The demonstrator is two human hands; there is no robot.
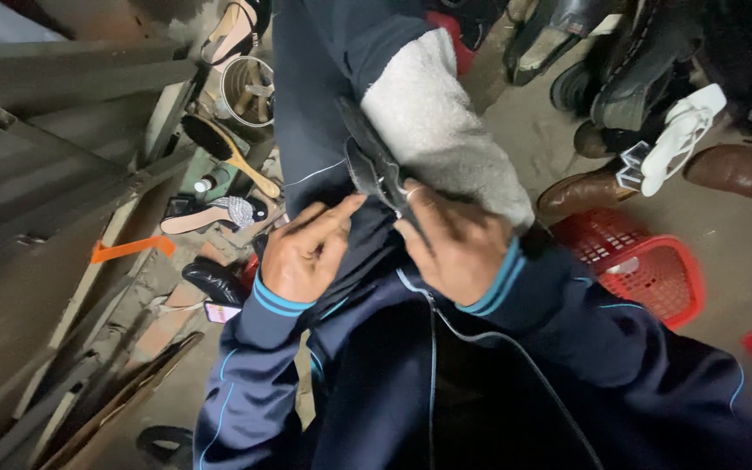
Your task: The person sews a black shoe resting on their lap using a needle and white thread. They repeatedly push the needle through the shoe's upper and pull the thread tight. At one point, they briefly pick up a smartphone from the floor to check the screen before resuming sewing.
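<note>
Right hand [454,239] clamped on dark shoe sole [374,165], beside grey cloth [441,122]. Left hand [302,252] loosely curled, index finger touching sole. Probably light, stiff, thin-edged; best gripped mid-length.

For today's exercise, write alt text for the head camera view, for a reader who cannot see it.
Seen from above, a person in a navy tracksuit holds a dark shoe part over a grey-white cloth on their lap, right hand gripping it and left hand pointing a finger at it. A red basket, brown shoes, a white sandal and a brush lie around on the floor.
</note>
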